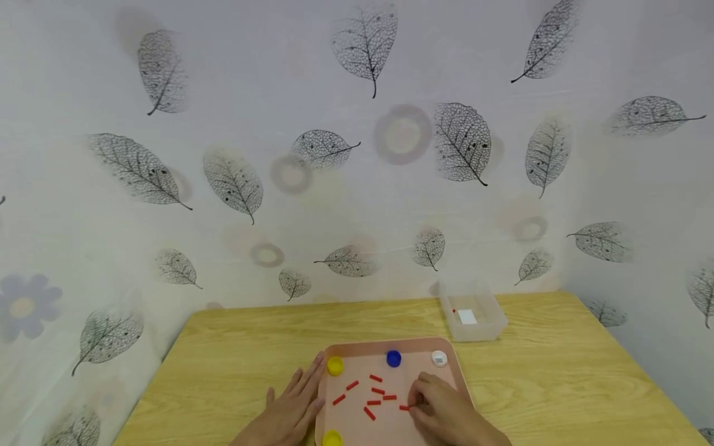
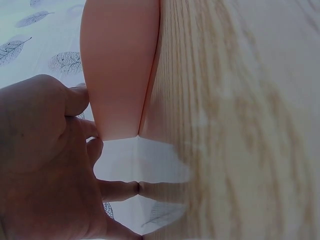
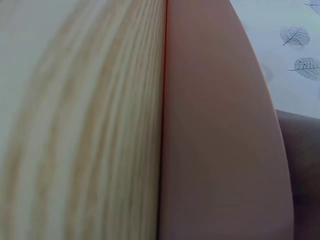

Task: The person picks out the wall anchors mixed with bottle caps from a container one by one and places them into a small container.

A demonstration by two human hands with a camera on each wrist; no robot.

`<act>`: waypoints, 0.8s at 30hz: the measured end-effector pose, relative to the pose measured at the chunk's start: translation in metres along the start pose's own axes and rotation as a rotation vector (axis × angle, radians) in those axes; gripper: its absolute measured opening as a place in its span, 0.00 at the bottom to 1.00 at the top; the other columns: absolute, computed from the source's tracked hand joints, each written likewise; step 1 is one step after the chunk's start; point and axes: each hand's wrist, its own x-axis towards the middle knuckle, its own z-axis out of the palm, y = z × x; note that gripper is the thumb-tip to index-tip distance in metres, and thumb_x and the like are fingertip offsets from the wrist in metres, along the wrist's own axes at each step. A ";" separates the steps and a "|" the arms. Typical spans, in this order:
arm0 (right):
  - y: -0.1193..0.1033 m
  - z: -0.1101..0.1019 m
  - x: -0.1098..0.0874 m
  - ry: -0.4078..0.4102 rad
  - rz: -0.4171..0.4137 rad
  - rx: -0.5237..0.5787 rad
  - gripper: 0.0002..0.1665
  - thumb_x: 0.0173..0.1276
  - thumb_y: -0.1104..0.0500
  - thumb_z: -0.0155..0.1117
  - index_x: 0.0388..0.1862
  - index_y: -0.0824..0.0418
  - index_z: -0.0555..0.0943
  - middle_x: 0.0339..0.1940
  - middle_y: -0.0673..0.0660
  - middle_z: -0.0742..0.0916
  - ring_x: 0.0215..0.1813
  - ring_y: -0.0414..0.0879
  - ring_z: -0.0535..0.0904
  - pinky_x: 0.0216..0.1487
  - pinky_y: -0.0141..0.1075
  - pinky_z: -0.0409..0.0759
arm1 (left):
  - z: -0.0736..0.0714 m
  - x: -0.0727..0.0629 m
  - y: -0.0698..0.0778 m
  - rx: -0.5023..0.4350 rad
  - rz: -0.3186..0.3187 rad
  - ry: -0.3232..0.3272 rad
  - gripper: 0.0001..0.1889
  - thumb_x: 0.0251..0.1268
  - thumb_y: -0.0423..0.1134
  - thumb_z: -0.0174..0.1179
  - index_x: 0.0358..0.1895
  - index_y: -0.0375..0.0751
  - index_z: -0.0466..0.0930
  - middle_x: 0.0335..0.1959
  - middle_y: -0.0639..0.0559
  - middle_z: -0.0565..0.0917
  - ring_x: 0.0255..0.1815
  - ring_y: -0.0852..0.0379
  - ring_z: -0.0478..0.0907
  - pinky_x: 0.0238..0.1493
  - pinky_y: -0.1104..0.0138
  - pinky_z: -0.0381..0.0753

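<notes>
A pink tray point(image 1: 390, 430) lies on the wooden table with several short red sticks point(image 1: 352, 385) scattered over its floor. My right hand point(image 1: 443, 409) is inside the tray at the right, thumb and finger pinching the end of one red stick point(image 1: 404, 408). In the right wrist view the tray's outer wall point(image 3: 220, 125) hides nearly all of that hand. My left hand point(image 1: 290, 406) rests along the tray's left edge with its fingers extended. From the left wrist, fingertips show against the tray's side wall point(image 2: 120, 70), and lower fingers reach down to the table.
Within the tray stand a yellow cap point(image 1: 335, 366) at the far left, another yellow cap point(image 1: 332, 439) at the near left, a blue cap point(image 1: 393, 358) and a white cap point(image 1: 439, 358). A translucent box point(image 1: 485, 331) holding a white piece sits behind it, before a leaf-patterned backdrop point(image 1: 357, 198).
</notes>
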 end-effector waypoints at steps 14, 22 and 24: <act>-0.005 0.000 0.000 -0.012 0.032 0.007 0.08 0.68 0.62 0.69 0.33 0.51 0.79 0.33 0.38 0.76 0.38 0.31 0.70 0.39 0.32 0.77 | -0.001 -0.002 0.001 -0.006 -0.006 -0.008 0.34 0.85 0.60 0.32 0.85 0.56 0.38 0.86 0.54 0.40 0.79 0.26 0.51 0.51 0.12 0.39; -0.006 -0.001 0.002 -0.002 0.044 0.033 0.08 0.68 0.61 0.69 0.33 0.51 0.78 0.33 0.39 0.76 0.37 0.31 0.70 0.38 0.32 0.77 | -0.002 -0.004 0.001 0.003 0.013 0.000 0.34 0.85 0.58 0.33 0.85 0.53 0.40 0.86 0.53 0.41 0.78 0.25 0.53 0.51 0.12 0.40; -0.006 0.000 0.002 0.021 0.023 0.015 0.09 0.67 0.61 0.69 0.33 0.50 0.78 0.33 0.39 0.76 0.37 0.31 0.70 0.38 0.32 0.77 | -0.001 -0.004 0.001 0.006 0.016 0.004 0.34 0.85 0.58 0.34 0.85 0.52 0.40 0.86 0.53 0.42 0.77 0.25 0.53 0.51 0.12 0.41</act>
